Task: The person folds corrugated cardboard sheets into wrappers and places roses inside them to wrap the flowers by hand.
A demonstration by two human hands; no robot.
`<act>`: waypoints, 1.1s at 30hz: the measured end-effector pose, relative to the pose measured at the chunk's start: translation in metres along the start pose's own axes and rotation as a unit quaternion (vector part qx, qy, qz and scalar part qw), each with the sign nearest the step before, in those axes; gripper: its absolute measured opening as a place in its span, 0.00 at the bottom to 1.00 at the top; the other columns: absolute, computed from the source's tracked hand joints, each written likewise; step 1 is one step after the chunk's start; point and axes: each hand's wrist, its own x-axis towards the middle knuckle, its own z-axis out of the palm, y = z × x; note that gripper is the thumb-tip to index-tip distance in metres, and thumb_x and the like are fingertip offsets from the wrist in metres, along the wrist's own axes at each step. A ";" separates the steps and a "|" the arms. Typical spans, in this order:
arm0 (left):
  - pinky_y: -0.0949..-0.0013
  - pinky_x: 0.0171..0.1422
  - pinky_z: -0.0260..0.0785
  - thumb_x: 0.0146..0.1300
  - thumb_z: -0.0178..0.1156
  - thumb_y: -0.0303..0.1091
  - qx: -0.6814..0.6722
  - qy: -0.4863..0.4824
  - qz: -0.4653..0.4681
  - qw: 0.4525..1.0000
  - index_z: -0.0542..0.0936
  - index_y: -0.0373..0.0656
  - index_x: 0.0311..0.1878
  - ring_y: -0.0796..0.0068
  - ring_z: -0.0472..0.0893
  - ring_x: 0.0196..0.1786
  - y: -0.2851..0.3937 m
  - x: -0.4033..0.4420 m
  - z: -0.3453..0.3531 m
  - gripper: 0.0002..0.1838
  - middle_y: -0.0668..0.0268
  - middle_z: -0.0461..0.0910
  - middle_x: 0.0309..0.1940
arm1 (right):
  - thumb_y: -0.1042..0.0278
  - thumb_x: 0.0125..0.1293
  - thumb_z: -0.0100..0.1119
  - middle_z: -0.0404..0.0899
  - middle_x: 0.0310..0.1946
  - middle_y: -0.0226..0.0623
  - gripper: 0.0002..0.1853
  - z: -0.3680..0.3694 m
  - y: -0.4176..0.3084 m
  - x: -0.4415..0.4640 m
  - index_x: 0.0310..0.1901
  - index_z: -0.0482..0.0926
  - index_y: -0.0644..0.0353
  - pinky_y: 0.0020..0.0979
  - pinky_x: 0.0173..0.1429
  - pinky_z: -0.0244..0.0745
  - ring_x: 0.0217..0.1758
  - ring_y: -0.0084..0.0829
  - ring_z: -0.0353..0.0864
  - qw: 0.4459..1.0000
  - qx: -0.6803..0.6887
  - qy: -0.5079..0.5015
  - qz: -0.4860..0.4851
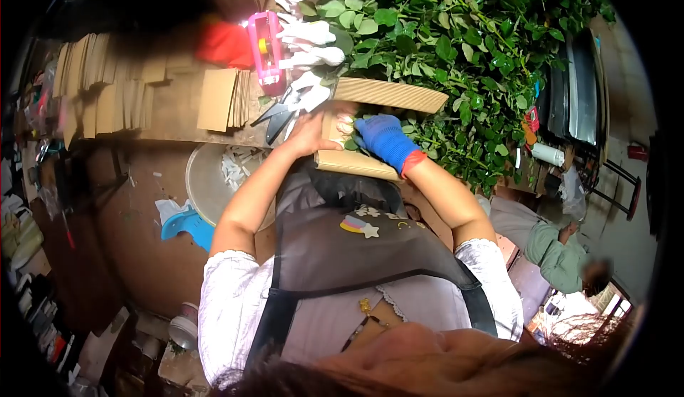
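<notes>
A sheet of ribbed corrugated cardboard (pixel 390 92) lies in front of me, with its far and near edges (pixel 356 163) turned up. Between these edges sit pale rose heads (pixel 345 124), their leafy stems pointing right. My bare left hand (pixel 306 137) grips the cardboard's left end, thumb toward the roses and the other fingers partly hidden. In a blue knit glove with a red cuff, my right hand (pixel 388 140) closes around the rose stems just behind the heads. Dark-bladed scissors (pixel 274 121) rest beside my left hand.
Many leafy rose stems (pixel 442 48) with white-wrapped heads (pixel 310 34) cover the bench. A pink tape dispenser (pixel 266 54) and cardboard pieces (pixel 217 99) stand left. Below are a round bin (pixel 203 194) and a blue stool (pixel 187 226). Another person (pixel 556 254) is at right.
</notes>
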 end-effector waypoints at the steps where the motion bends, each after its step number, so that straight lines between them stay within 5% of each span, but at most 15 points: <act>1: 0.50 0.78 0.58 0.39 0.82 0.62 0.003 -0.017 -0.020 1.000 0.61 0.42 0.76 0.41 0.68 0.72 0.007 -0.002 -0.004 0.64 0.45 0.70 0.69 | 0.47 0.70 0.56 0.87 0.34 0.42 0.17 0.011 0.002 0.010 0.44 0.82 0.53 0.47 0.43 0.80 0.39 0.45 0.87 1.000 0.004 -0.013 0.015; 10: 0.52 0.77 0.60 0.42 0.81 0.59 -0.004 0.001 0.020 1.000 0.65 0.44 0.74 0.43 0.71 0.70 0.005 -0.003 -0.005 0.58 0.47 0.73 0.67 | 0.49 0.70 0.56 0.86 0.31 0.41 0.14 0.014 -0.006 0.016 0.43 0.82 0.49 0.48 0.40 0.79 0.35 0.45 0.87 0.998 -0.010 0.008 -0.056; 14: 0.55 0.74 0.65 0.46 0.79 0.56 -0.149 0.025 0.001 0.989 0.73 0.43 0.68 0.48 0.76 0.65 0.008 0.007 -0.007 0.48 0.49 0.78 0.63 | 0.52 0.68 0.56 0.87 0.37 0.40 0.15 0.007 -0.001 0.014 0.46 0.84 0.53 0.48 0.45 0.80 0.41 0.45 0.88 0.997 -0.003 -0.030 -0.069; 18: 0.55 0.71 0.66 0.51 0.77 0.52 -0.073 0.112 0.009 0.991 0.76 0.45 0.66 0.47 0.77 0.63 -0.005 0.008 0.024 0.41 0.50 0.80 0.59 | 0.49 0.70 0.55 0.87 0.42 0.41 0.17 -0.036 -0.002 -0.012 0.53 0.81 0.48 0.47 0.54 0.79 0.47 0.45 0.87 0.992 0.109 0.015 0.060; 24: 0.54 0.71 0.64 0.53 0.75 0.52 -0.093 0.094 0.024 0.991 0.77 0.48 0.66 0.45 0.76 0.61 0.001 0.002 0.015 0.38 0.49 0.80 0.58 | 0.47 0.71 0.56 0.87 0.43 0.42 0.17 0.024 0.020 0.014 0.56 0.81 0.39 0.48 0.49 0.81 0.44 0.46 0.87 0.991 0.123 0.041 -0.012; 27: 0.56 0.69 0.68 0.54 0.75 0.50 -0.055 0.107 0.051 0.991 0.77 0.46 0.65 0.49 0.78 0.59 0.006 -0.001 0.010 0.36 0.51 0.81 0.56 | 0.48 0.70 0.57 0.87 0.42 0.40 0.15 0.031 0.020 0.016 0.53 0.81 0.41 0.47 0.46 0.80 0.43 0.46 0.87 0.992 0.105 0.069 -0.028; 30: 0.58 0.65 0.72 0.55 0.75 0.47 -0.154 0.083 0.066 0.982 0.81 0.42 0.59 0.56 0.82 0.55 0.013 0.002 0.003 0.30 0.52 0.84 0.51 | 0.48 0.69 0.57 0.87 0.41 0.39 0.14 0.028 0.016 0.015 0.52 0.81 0.41 0.47 0.44 0.80 0.42 0.46 0.87 0.994 0.081 0.076 -0.024; 33: 0.56 0.69 0.69 0.57 0.71 0.56 -0.185 0.111 -0.070 0.974 0.83 0.46 0.57 0.48 0.84 0.56 0.011 0.014 0.021 0.30 0.52 0.87 0.49 | 0.48 0.70 0.57 0.87 0.41 0.41 0.16 0.019 0.015 0.011 0.53 0.80 0.44 0.47 0.44 0.80 0.42 0.46 0.87 0.995 0.079 0.053 -0.016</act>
